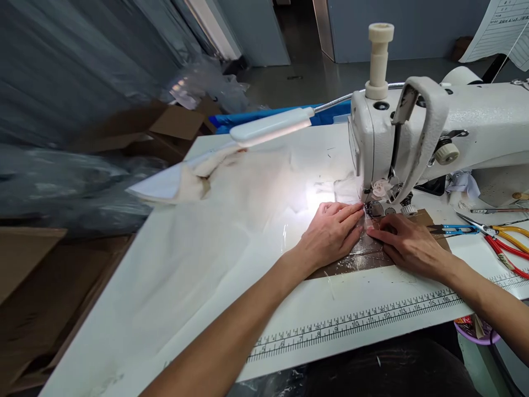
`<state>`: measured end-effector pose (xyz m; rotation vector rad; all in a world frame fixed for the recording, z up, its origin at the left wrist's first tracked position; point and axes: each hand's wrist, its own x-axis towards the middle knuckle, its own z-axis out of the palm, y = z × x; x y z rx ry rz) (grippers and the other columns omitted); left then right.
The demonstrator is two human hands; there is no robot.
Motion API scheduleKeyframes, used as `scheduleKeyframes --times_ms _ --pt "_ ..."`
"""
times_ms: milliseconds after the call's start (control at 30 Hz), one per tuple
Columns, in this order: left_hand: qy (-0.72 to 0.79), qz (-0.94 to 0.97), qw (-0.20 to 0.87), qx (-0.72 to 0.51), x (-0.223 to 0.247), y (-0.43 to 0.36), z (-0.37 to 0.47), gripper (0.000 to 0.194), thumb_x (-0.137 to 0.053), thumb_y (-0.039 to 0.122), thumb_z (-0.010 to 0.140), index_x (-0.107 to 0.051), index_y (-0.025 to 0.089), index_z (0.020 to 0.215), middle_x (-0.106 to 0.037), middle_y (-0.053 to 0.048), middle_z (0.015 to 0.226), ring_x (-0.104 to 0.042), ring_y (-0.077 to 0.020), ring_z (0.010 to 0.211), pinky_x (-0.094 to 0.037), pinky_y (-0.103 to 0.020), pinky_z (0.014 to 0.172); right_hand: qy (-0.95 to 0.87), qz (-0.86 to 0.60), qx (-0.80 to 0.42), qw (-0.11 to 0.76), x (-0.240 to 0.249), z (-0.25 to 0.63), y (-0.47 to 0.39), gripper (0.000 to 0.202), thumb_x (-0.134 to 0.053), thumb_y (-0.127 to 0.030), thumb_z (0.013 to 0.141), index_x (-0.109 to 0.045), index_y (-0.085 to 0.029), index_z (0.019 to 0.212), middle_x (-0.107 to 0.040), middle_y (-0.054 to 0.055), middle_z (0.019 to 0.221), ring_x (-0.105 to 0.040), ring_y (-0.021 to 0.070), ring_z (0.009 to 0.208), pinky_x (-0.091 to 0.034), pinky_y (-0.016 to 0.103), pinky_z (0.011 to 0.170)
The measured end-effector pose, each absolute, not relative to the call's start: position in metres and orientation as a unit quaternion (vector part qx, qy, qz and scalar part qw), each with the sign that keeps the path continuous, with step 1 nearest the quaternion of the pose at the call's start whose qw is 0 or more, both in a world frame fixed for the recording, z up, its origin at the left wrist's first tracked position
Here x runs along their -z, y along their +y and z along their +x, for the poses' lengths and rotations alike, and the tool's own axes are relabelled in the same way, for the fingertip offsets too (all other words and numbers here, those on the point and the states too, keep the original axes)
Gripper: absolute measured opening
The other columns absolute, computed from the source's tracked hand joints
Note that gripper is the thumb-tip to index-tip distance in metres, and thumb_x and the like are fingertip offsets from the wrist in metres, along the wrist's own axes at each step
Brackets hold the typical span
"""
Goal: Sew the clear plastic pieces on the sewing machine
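Note:
A white sewing machine (475, 118) stands at the right, with its presser foot close to both hands. My left hand (333, 231) lies palm down just left of the foot. Its fingers are stretched out, fairly close together, pressing on thin see-through material. To the right of the foot, my right hand (409, 242) has bent fingers, and its fingertips pinch the edge of a thin translucent strip (369, 225). The strip runs under the foot. Beneath both hands is a brown plate (367, 263) with a shiny clear covering. The needle point is hidden.
A white lamp (273, 125) lights the white table (215, 309), which has a ruler scale (363, 322) along its front. Blue-handled tweezers (452, 229) and red-and-yellow pliers (502, 237) lie at the right. Cardboard boxes (177, 124) and plastic wrapping stand at the left. A purple basket (481, 336) sits below.

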<state>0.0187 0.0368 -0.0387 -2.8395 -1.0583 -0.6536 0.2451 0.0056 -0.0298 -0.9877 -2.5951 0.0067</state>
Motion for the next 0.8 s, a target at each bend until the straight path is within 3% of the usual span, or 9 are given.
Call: scheduleKeyframes --times_ms 300,800 --pt "-0.322 -0.92 0.027 0.224 0.0375 0.0393 0.0174 0.033 -0.041 0.029 0.1 -0.065 0.017 0.119 -0.069 -0.01 0.121 -0.061 -0.026 0.099 -0.045 -0.048 0.085 -0.913 -0.367 -0.022 0.176 0.0316 0.2442 0.0043 0.034 -0.037 -0.02 0.099 -0.067 -0.021 0.114 -0.059 0.011 0.102 -0.058 0.0213 0.092 -0.055 0.035 0.072" --pt "-0.322 -0.924 0.063 0.199 0.0356 0.0374 0.0206 0.037 -0.034 0.03 0.102 -0.065 0.018 0.118 -0.065 -0.008 0.129 -0.062 -0.0264 0.102 -0.043 -0.056 0.097 -0.895 -0.391 -0.055 0.207 0.036 0.2455 0.0048 0.034 -0.043 -0.021 0.096 -0.069 -0.024 0.119 -0.063 0.01 0.102 -0.063 0.0205 0.086 -0.057 0.035 0.071"
